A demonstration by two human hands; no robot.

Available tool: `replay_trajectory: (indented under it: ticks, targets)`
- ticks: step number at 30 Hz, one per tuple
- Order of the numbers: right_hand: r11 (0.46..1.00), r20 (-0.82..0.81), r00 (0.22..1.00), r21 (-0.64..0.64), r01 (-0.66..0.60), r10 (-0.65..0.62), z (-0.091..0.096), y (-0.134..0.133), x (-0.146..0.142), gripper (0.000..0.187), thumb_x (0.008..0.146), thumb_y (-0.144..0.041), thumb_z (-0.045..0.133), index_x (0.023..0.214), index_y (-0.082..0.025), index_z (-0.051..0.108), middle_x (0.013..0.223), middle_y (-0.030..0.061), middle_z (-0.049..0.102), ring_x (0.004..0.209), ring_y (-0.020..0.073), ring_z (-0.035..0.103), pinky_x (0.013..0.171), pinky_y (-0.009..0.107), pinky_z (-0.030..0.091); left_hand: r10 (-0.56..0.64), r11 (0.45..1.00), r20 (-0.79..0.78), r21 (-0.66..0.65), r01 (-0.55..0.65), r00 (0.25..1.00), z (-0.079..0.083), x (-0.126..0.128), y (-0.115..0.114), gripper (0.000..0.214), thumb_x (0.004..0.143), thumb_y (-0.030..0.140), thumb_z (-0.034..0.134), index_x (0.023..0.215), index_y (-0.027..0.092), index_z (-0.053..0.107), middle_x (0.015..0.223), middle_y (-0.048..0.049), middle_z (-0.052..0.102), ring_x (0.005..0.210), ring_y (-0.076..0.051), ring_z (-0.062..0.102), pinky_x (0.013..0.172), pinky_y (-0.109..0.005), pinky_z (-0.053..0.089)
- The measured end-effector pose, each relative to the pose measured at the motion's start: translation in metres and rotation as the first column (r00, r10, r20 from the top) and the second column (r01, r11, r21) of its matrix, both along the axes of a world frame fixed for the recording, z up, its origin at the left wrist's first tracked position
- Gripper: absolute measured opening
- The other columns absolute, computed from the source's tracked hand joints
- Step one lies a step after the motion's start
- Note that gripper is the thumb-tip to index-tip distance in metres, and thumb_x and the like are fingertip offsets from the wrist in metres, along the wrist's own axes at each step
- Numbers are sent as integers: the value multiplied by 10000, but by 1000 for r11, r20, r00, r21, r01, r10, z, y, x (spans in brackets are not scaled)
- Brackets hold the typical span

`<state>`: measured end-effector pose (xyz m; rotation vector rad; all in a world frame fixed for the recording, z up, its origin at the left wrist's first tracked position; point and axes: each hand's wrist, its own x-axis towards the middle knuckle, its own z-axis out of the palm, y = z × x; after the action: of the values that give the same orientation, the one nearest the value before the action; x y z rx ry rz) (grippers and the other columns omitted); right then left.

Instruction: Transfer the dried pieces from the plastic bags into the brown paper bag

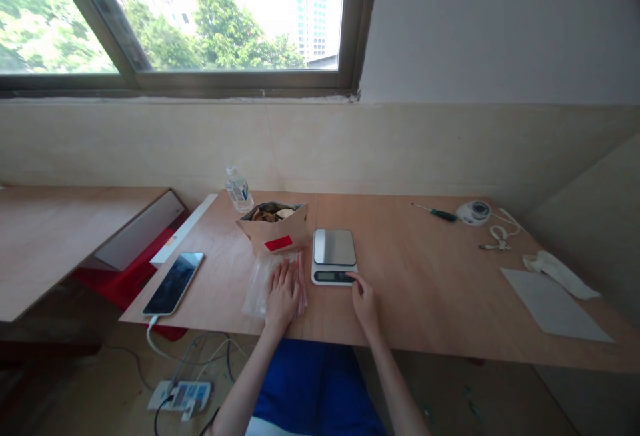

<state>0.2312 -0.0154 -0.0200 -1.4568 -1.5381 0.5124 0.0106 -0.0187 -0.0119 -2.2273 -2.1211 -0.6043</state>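
Observation:
My left hand [281,295] lies flat, fingers stretched out, on a stack of clear plastic bags with red strips [265,281] near the table's front edge. My right hand [363,297] reaches to the front right corner of a small kitchen scale [334,256], one finger touching its front panel by the display while the other fingers curl. The scale's steel platform carries nothing. Just behind the bags stands an open brown cardboard box [277,226] with a red label, holding brownish pieces.
A water bottle [237,189] stands behind the box. A phone [175,283] lies at the table's left edge with a cable down to a power strip [181,396]. A screwdriver [436,213], small round device [474,212], cord, cloth [557,272] and grey sheet [553,304] lie at right.

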Motion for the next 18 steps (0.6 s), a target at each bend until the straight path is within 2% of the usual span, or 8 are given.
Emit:
replay_trajectory:
  ticks: [4,11,14,18]
  targets:
    - [997,250,967,64,37,-52,5,-2,-3,331,820,-143,395,1007,-205,660,885,78,608,834,211,560,770,349,437,-3,1000,-9,-5,3,1000,1,0,0,444,893,257,319,1299,153,466,1403,-82,414,1319,-245,325,1080,-431,252]
    - [998,562,825,44,42,-59,12,-6,-11,342,851,-124,391,1041,-224,656,840,95,561,790,229,520,730,369,377,9,1000,14,-14,-9,1000,5,2,-1,452,894,268,310,1306,157,459,1404,-82,412,1319,-234,327,1084,-419,246]
    - [1000,618,786,24,20,-30,14,-6,-15,344,849,-104,384,1042,-206,650,845,120,572,796,244,520,718,375,366,9,1000,25,-12,-9,1000,5,2,-1,446,894,264,317,1302,161,463,1403,-79,414,1317,-233,332,1085,-417,248]
    - [1000,591,807,5,-13,7,18,-7,-18,335,840,-98,392,1039,-206,639,858,132,577,821,258,526,729,379,366,9,1000,37,-1,-9,999,4,3,0,449,893,265,326,1308,153,459,1403,-84,412,1318,-239,329,1085,-421,255]
